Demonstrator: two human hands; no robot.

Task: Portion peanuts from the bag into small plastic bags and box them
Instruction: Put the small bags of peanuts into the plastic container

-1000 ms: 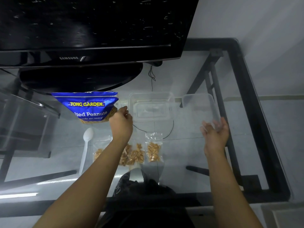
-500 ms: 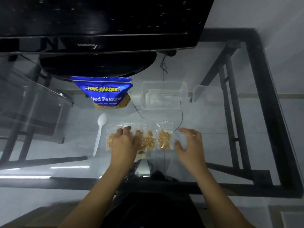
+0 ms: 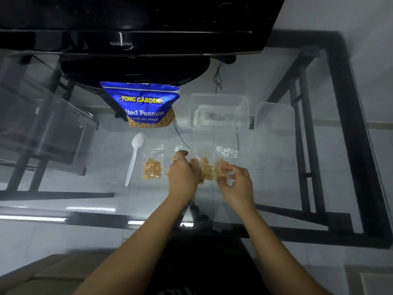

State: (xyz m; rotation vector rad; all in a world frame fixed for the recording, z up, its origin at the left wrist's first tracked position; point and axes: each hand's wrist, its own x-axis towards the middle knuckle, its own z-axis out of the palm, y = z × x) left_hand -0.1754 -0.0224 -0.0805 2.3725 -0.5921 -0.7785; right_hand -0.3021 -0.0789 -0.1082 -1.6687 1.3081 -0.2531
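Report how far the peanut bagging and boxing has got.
Done: four small bags of peanuts lie in a row on the glass table, the leftmost bag untouched beside the white spoon. In hand: the left hand grips the second bag and the right hand pinches the rightmost bag. Left: the clear box holds no bags and its lid lies beside it.

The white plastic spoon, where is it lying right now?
In the head view the white plastic spoon lies on the glass table, left of the row of small peanut bags and just below the blue peanut bag, untouched by either hand.
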